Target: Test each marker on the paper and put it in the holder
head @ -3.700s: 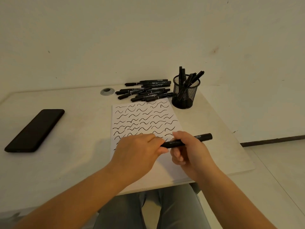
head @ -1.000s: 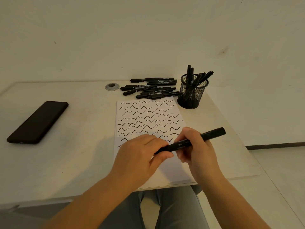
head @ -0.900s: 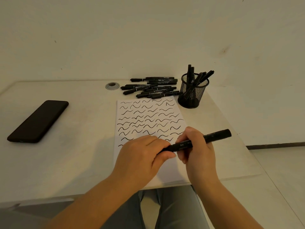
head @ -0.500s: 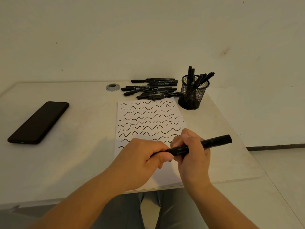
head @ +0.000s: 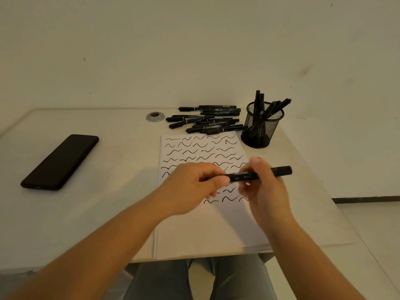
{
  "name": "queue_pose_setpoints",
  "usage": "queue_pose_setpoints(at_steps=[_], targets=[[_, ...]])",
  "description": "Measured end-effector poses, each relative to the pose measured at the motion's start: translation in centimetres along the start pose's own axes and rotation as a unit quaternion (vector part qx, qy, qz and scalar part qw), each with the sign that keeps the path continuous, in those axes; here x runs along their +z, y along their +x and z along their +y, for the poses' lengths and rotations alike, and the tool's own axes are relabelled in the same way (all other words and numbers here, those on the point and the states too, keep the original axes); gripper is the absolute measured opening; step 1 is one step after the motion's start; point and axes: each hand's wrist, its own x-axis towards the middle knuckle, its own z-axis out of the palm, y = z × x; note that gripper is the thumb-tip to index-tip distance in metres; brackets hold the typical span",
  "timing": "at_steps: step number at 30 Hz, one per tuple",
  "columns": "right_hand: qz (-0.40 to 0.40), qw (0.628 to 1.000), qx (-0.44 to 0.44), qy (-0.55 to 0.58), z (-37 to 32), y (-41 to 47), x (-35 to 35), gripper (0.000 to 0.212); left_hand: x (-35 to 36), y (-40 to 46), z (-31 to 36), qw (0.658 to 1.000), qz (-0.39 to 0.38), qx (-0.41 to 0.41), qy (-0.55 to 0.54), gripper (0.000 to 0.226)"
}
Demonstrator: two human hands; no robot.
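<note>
both hands hold one black marker [head: 259, 174] level above the lower half of the paper [head: 201, 226], lifted clear of the sheet. right hand [head: 263, 187] has thumb and fingers curled round the middle of the barrel, leaving the thick far end sticking out to the right. left hand [head: 194, 187] is closed on the near, left end, thumb pressed along it; that end is hidden inside the fist, so cannot tell if a cap is on, off or half seated. judgement: gripping opposite ends along one axis suits pulling or pushing a cap, so the step in hand is likely capping or uncapping. the hands are a little blurred, finger detail uncertain. the paper lies lengthwise in front of the person, rows of short wavy test strokes filling its upper part and running down under the hands, the near part bare: room left for more tests. untested markers [head: 205, 119] lie in a loose pile flat on the table [head: 112, 204] just beyond the paper's top edge, near for the next pick. the mesh holder [head: 260, 126] stands upright at the paper's top right corner, just beside the pile, several markers leaning in it, on the side of the hand holding the barrel, probably for an easy drop. judgement: task partly done, pile larger than the holder's lot. black phone [head: 60, 162] lies flat well to the left, apart from the work; a round grey grommet [head: 155, 116] sits near the pile.
</note>
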Motion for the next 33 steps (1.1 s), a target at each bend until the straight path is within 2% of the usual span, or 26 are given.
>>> queue_pose_setpoints(at_steps=[1,2,4,8,11,12,13,15,17,19,21,23,25,29,33], targets=[[0.015,1.0,-0.009,-0.001,-0.5,0.4,-0.6,0.032,-0.6,0.3,-0.1,1.0,0.016,-0.002,0.021,0.014],[0.024,0.998,-0.033,-0.054,-1.2,0.7,-1.2,0.029,-1.3,0.5,-0.3,0.998,0.031,-0.003,0.048,0.012],[0.009,0.968,-0.1,-0.23,-2.5,1.2,-2.1,0.019,-2.3,1.0,-0.7,0.993,0.05,-0.002,0.105,0.01],[-0.111,0.863,-0.188,-0.455,-4.0,2.4,-1.4,0.008,-3.1,2.0,0.0,0.975,0.06,0.027,0.214,0.019],[-0.16,0.723,-0.315,-0.593,-4.9,3.7,-0.4,0.017,-3.4,3.5,1.3,0.948,0.085,0.064,0.3,0.02],[-0.167,0.691,-0.342,-0.615,-5.1,4.1,-0.1,0.019,-3.5,4.1,1.7,0.943,0.092,0.074,0.313,0.021],[-0.169,0.672,-0.357,-0.626,-5.4,4.5,0.2,0.021,-3.7,4.6,2.1,0.938,0.095,0.083,0.322,0.022],[-0.156,0.661,-0.37,-0.634,-5.9,5.4,0.5,0.021,-4.2,5.6,2.9,0.932,0.098,0.101,0.335,0.026],[-0.118,0.665,-0.377,-0.634,-6.7,6.5,0.5,0.018,-5.1,6.6,3.8,0.939,0.105,0.104,0.31,0.031],[-0.067,0.688,-0.367,-0.623,-7.6,8.0,0.2,0.015,-6.5,7.9,4.1,0.961,0.122,0.08,0.236,0.025],[-0.022,0.755,-0.317,-0.573,-8.8,9.7,-0.2,0.013,-8.1,10.0,3.4,0.967,0.137,0.04,0.211,0.017],[0.02,0.831,-0.277,-0.482,-9.7,11.4,-0.9,0.013,-9.4,12.5,2.0,0.962,0.131,-0.006,0.238,0.014],[0.062,0.869,-0.269,-0.411,-10.4,12.7,-1.5,0.015,-10.3,15.4,0.3,0.955,0.125,-0.044,0.266,0.013],[0.097,0.894,-0.271,-0.342,-10.7,14.6,-2.2,0.021,-11.1,20.6,-2.5,0.948,0.115,-0.09,0.283,0.021],[0.1,0.904,-0.245,-0.337,-9.7,16.0,-3.2,0.029,-10.4,24.4,-4.5,0.942,0.082,-0.114,0.306,0.022]])
